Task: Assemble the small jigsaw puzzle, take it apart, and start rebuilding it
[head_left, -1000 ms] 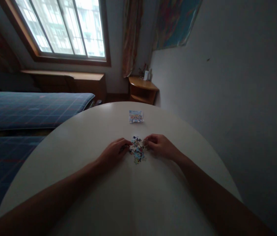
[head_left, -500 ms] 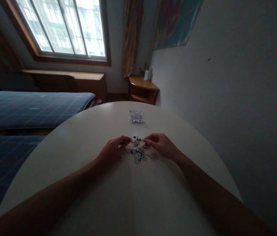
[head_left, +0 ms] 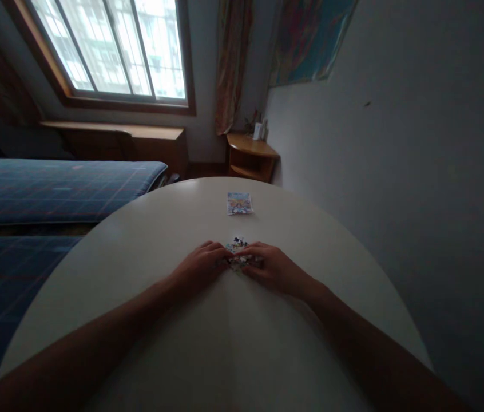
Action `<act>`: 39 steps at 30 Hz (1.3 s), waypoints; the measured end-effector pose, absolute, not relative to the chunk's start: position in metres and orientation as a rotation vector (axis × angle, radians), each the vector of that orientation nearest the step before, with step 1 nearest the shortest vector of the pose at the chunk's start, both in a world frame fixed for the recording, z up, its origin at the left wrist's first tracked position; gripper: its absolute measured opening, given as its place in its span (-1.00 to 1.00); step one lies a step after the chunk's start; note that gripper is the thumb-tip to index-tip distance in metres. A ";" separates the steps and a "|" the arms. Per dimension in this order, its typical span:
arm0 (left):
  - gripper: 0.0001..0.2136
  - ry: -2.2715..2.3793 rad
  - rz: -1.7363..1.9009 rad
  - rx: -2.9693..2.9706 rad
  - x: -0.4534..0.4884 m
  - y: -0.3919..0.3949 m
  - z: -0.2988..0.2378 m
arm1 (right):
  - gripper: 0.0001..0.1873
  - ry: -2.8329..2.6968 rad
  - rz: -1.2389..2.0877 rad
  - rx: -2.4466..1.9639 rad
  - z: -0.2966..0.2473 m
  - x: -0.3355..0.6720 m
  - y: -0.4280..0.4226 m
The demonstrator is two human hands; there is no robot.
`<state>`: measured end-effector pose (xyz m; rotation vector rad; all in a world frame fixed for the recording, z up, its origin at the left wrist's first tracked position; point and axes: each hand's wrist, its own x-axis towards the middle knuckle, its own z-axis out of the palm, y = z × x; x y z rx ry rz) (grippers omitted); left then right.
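Observation:
A small heap of colourful jigsaw pieces (head_left: 237, 252) lies on the round white table (head_left: 173, 229), near its middle. My left hand (head_left: 201, 266) presses against the heap from the left, fingers curled and closed around the pieces. My right hand (head_left: 270, 269) lies over the heap from the right, fingers bent down onto it and meeting the left fingertips. Most of the pieces are hidden under both hands; only a few show at the far side.
A small printed picture card (head_left: 239, 203) lies farther back on the table. Beds with blue checked covers (head_left: 53, 183) stand to the left, a wooden corner shelf (head_left: 250, 157) behind the table, and a grey wall to the right.
The pieces were spread out between my pinching hands half a second ago. Both hands have now come together over them, pushing the pieces back into a tight heap.

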<state>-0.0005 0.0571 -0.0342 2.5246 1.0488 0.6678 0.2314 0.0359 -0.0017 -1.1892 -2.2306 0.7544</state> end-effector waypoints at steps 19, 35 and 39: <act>-0.58 1.025 0.677 2.599 0.000 0.047 -0.029 | -0.84 -2.257 0.816 -1.510 0.013 0.246 0.034; -0.88 1.228 0.838 2.425 0.001 0.054 -0.031 | -0.76 -2.123 0.880 -1.399 0.009 0.235 0.036; -0.84 1.282 0.965 2.222 0.000 0.055 -0.029 | -0.78 -2.110 0.910 -1.399 0.009 0.231 0.035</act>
